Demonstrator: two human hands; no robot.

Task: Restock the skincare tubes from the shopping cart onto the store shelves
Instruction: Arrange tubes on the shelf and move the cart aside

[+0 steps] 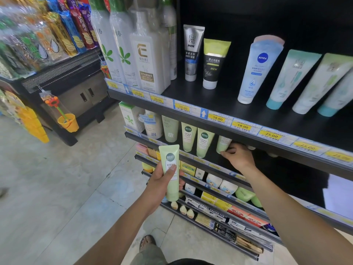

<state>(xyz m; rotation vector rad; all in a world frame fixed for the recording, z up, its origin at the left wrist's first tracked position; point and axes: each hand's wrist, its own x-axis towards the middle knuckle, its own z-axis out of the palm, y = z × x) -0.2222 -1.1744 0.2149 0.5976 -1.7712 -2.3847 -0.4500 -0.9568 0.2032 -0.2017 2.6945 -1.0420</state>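
Pale tiled floor (57,178) runs off toward eight o'clock. Black shelving (219,96) fills three o'clock, with a dark snack stand (76,96) at ten o'clock.

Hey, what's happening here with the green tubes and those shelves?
A person is stocking a shop shelf. Their left hand holds a pale green tube upright in front of the shelves. Their right hand reaches to the second shelf, at another tube standing just right of two matching green tubes. The fingers are partly hidden under the shelf above, so the grip is unclear. No shopping cart is in view.
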